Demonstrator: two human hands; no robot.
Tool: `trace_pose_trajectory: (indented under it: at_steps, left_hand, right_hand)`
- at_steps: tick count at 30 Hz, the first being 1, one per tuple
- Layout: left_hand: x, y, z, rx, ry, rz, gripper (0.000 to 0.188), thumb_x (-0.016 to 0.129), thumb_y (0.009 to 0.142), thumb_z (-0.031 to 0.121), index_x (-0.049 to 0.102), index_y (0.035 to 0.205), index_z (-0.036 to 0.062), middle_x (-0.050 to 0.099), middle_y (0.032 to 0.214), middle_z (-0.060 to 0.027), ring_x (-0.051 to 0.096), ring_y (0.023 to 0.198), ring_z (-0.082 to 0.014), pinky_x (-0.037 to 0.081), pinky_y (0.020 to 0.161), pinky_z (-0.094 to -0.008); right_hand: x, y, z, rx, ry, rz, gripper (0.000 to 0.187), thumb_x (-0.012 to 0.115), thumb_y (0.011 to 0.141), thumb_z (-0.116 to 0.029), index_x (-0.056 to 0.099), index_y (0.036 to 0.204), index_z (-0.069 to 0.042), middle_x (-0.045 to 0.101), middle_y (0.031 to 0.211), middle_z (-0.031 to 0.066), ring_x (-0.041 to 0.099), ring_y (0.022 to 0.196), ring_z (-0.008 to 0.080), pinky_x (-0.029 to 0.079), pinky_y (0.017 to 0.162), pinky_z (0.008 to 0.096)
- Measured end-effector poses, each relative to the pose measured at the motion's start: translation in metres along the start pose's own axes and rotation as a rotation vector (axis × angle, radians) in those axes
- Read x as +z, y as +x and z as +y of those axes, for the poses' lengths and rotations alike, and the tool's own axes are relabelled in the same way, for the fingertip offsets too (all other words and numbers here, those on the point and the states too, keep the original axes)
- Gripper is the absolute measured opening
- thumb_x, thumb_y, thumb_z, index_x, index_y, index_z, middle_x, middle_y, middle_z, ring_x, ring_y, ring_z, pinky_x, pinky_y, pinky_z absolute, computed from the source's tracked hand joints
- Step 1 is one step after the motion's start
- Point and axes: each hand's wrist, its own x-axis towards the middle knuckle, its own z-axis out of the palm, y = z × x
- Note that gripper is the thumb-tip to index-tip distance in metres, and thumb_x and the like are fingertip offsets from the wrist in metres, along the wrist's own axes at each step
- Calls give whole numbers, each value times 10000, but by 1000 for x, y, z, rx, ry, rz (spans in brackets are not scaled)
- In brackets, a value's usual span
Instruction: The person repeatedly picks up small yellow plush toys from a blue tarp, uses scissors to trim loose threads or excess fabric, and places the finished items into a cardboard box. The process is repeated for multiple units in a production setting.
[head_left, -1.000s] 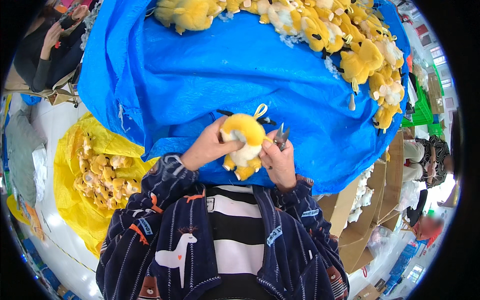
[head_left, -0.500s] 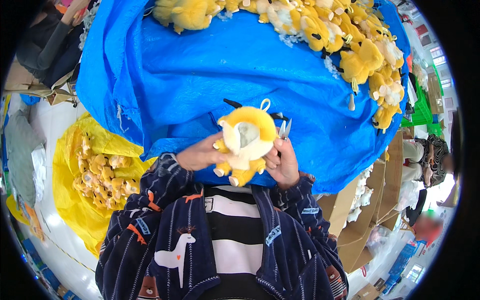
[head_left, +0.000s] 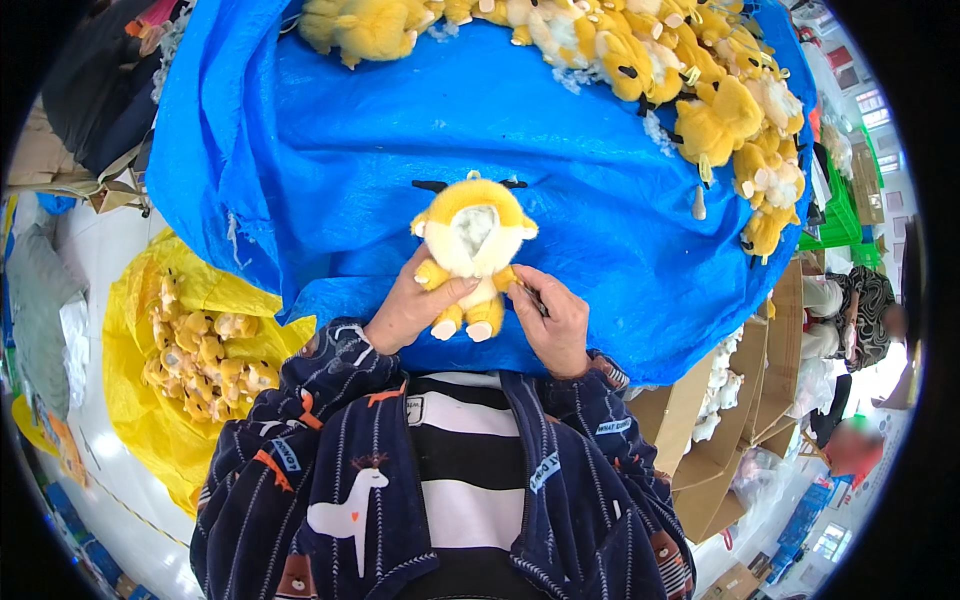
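Note:
A yellow and cream plush toy is upright in front of me, with two stubby feet pointing down. White filling shows in the oval opening where its face would be. Dark horn-like strips stick out on both sides of its head, and a loop sits on top. My left hand is closed around the toy's side, thumb across its belly. My right hand pinches the toy's arm on the other side. That same hand keeps hold of small scissors, mostly hidden by the fingers.
Blue sheeting covers the work surface. Many similar plush toys are piled along its far and right edges. On the floor at left, a yellow sack holds more. Cardboard boxes stand at right, and another person is at far left.
The plush toy has moved slightly up and left and is now straighter. My right hand has turned inward onto its arm, and the scissor blades that pointed up are now hidden.

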Motion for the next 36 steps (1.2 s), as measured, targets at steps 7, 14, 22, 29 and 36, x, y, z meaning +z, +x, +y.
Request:
trace_pose_trajectory:
  at_steps: [7, 14, 22, 29, 36]
  left_hand:
    - [2, 1, -5, -39, -25, 31, 514, 609, 876, 91, 371, 1326, 18, 512, 1247, -95, 519, 1127, -173, 437, 940, -297]
    - [9, 0, 1, 36, 169, 41, 477, 637, 856, 117, 415, 1258, -10, 540, 1164, -93, 533, 1074, -150, 451, 891, -280]
    - [1, 2, -6, -56, 147, 71, 415, 623, 876, 139, 447, 1218, -17, 569, 1118, -90, 560, 1021, -137, 467, 858, -273]
    - [-7, 2, -5, -170, -71, 27, 390, 597, 895, 184, 481, 1210, -15, 590, 1115, -88, 582, 1001, -140, 476, 838, -258]
    - [-5, 0, -8, -166, -60, 41, 396, 595, 892, 181, 482, 1207, -31, 593, 1115, -94, 586, 992, -140, 476, 836, -259]
  right_hand:
    - [1, 1, 0, 309, 143, 70, 168, 623, 843, -34, 617, 1003, 16, 662, 779, 89, 639, 650, 130, 500, 580, 251]
    - [7, 8, -2, -211, -256, -108, 268, 705, 675, -12, 622, 929, -37, 633, 759, 96, 625, 625, 255, 497, 543, 299]
    - [3, 7, 20, 527, 703, -378, 172, 658, 817, -119, 585, 926, -8, 545, 678, -8, 505, 522, 102, 391, 461, 234]
    - [-22, 19, 7, -65, -3, -187, 327, 695, 801, -207, 599, 1060, -32, 571, 786, 99, 580, 622, 198, 467, 539, 298]
    - [-16, 12, -1, -204, -456, -241, 307, 713, 756, -138, 623, 1032, -41, 588, 808, 78, 591, 687, 241, 480, 580, 335]
